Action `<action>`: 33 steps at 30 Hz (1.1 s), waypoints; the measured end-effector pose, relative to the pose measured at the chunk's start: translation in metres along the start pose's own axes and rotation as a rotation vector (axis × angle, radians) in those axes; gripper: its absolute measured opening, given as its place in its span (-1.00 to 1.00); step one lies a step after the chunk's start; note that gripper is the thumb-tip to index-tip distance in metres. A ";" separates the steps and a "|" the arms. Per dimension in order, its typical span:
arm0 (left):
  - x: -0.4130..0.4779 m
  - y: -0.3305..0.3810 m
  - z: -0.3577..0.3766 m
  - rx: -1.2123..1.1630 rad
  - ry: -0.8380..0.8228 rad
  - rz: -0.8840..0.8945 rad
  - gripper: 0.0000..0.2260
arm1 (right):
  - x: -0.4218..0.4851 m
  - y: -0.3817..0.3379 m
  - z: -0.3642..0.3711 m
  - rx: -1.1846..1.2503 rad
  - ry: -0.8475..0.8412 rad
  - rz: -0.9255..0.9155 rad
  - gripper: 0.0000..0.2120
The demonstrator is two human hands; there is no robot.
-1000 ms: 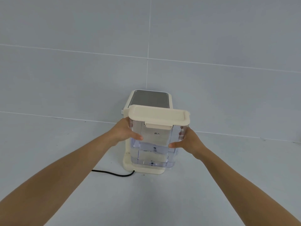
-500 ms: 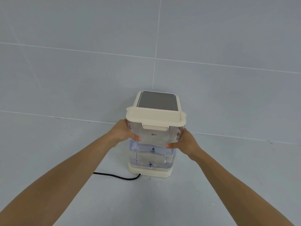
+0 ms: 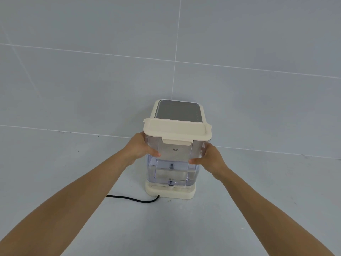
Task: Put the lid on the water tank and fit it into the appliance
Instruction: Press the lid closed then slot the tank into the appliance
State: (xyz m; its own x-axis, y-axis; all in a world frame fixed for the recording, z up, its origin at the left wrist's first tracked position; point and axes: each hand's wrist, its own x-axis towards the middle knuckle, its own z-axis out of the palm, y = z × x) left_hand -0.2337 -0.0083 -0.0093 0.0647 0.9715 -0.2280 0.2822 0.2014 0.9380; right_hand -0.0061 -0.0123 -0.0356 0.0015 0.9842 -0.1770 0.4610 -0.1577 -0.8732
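A clear water tank (image 3: 173,172) with a cream lid (image 3: 177,131) on top stands upright on the cream base of the appliance (image 3: 169,193). The lid lies level with the appliance's grey top panel (image 3: 178,111) just behind it. My left hand (image 3: 141,147) grips the tank's left side, thumb across the front. My right hand (image 3: 208,158) grips the right side in the same way. The tank holds a little water low down.
A black power cord (image 3: 132,199) runs from the base out to the left across the grey floor. A grey tiled wall rises right behind the appliance.
The tank has moved down and back, from tilted and held off the appliance to upright on the base against the body. Both hands kept their hold.
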 end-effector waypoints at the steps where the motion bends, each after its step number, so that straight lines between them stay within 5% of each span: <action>1: 0.001 0.000 0.001 -0.002 -0.001 0.000 -0.42 | 0.001 0.000 0.000 0.002 0.002 -0.001 -0.33; 33: 0.011 -0.022 0.006 0.041 -0.027 -0.012 -0.27 | 0.003 0.015 0.006 -0.076 0.012 0.001 -0.30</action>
State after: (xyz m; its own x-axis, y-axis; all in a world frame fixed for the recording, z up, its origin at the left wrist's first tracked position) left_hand -0.2339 -0.0031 -0.0339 0.0869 0.9651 -0.2472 0.3217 0.2076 0.9238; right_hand -0.0045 -0.0123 -0.0521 0.0123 0.9849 -0.1724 0.5273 -0.1529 -0.8358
